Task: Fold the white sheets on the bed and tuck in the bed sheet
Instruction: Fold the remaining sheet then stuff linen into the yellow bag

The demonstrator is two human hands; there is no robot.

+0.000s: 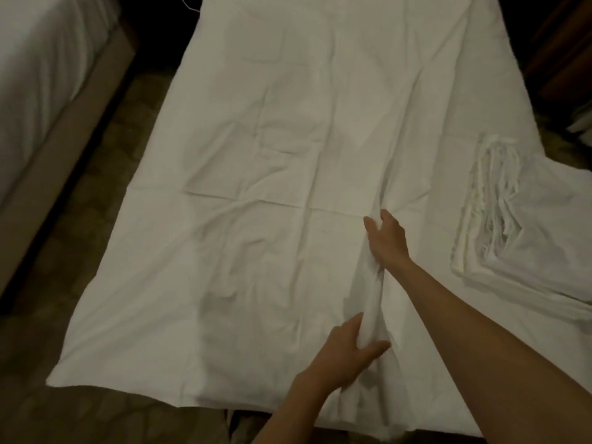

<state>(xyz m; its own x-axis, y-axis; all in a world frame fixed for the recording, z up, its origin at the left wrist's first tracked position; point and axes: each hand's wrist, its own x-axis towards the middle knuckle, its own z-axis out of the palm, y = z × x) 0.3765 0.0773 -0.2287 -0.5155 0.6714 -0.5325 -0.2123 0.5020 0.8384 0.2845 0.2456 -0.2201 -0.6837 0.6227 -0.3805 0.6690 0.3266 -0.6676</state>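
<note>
A large white sheet [272,174] lies spread over the bed, creased and hanging over the left and near edges. A raised ridge of the sheet [368,296] runs lengthwise near the middle right. My left hand [349,350] grips the near end of that ridge between thumb and fingers. Farther up the bed, my right hand [386,238] pinches the same ridge, its forearm reaching in from the lower right. A stack of folded white sheets [525,225] sits on the bed's right side.
A second bed with white bedding [38,75] and a brown base stands at the left. Patterned dark carpet [105,149] fills the aisle between the beds. Dark furniture [563,52] stands at the far right.
</note>
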